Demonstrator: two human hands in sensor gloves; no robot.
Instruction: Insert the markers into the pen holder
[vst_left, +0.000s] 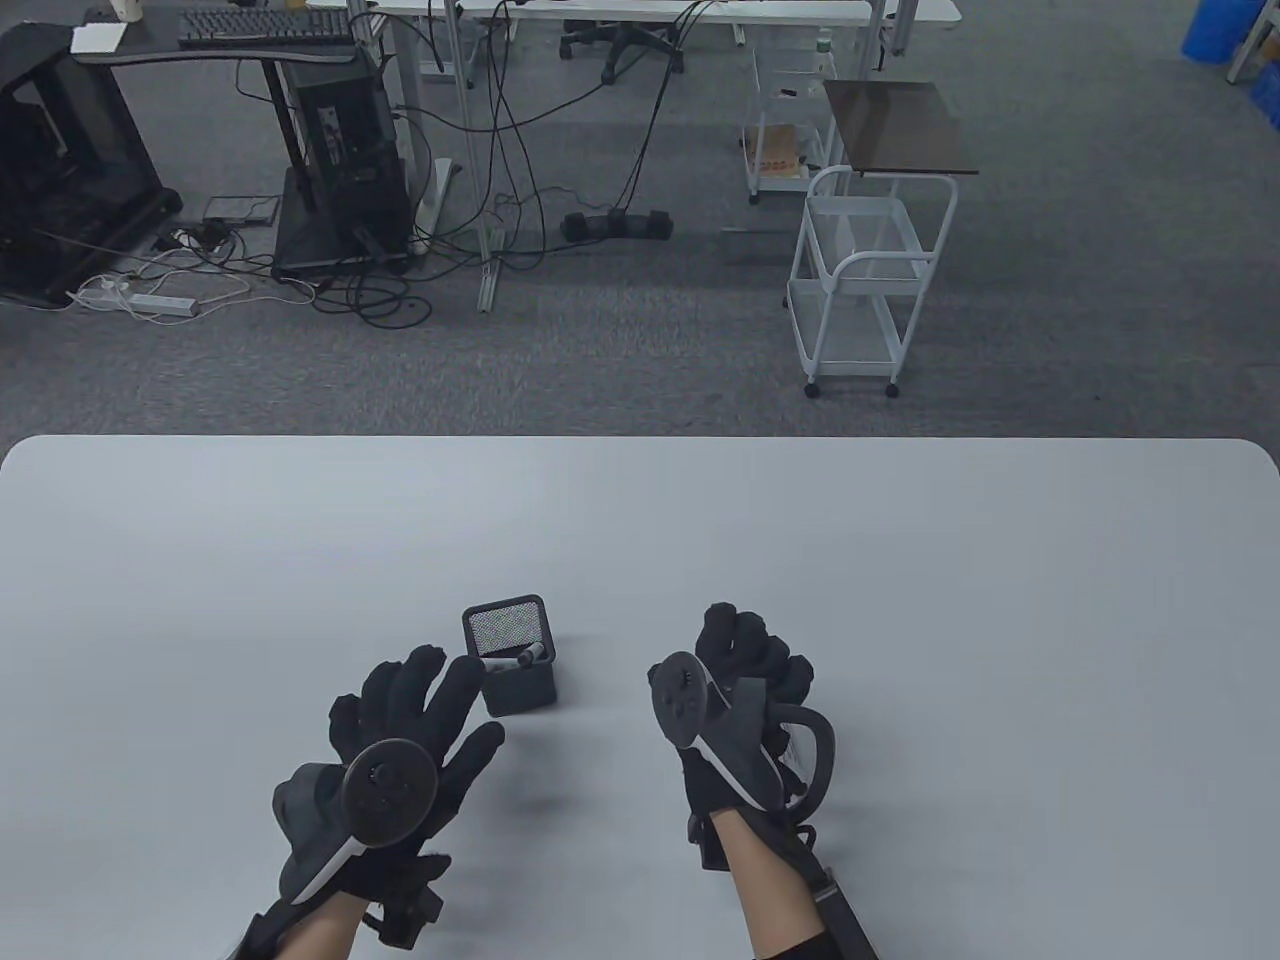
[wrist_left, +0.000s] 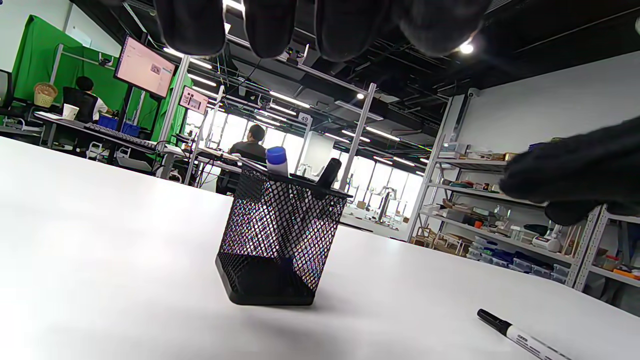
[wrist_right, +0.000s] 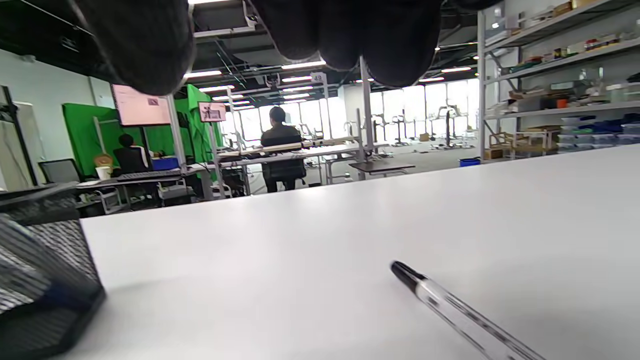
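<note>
The black mesh pen holder (vst_left: 510, 668) stands on the white table; it also shows in the left wrist view (wrist_left: 280, 240) and at the left edge of the right wrist view (wrist_right: 40, 260). A blue-capped marker (wrist_left: 276, 160) and a black-capped marker (wrist_left: 329, 172) stand in it. Another black-capped marker (wrist_right: 450, 310) lies flat on the table to the holder's right, also in the left wrist view (wrist_left: 520, 337); the right hand hides it in the table view. My left hand (vst_left: 455, 700) is spread and empty just left of the holder. My right hand (vst_left: 745, 650) hovers over the lying marker, fingers (wrist_right: 350, 35) above it, apart from it.
The white table (vst_left: 640, 520) stretches wide to the left, right and far side of the hands. Beyond its far edge are the carpet floor, a white wire cart (vst_left: 865, 280) and desks with cables.
</note>
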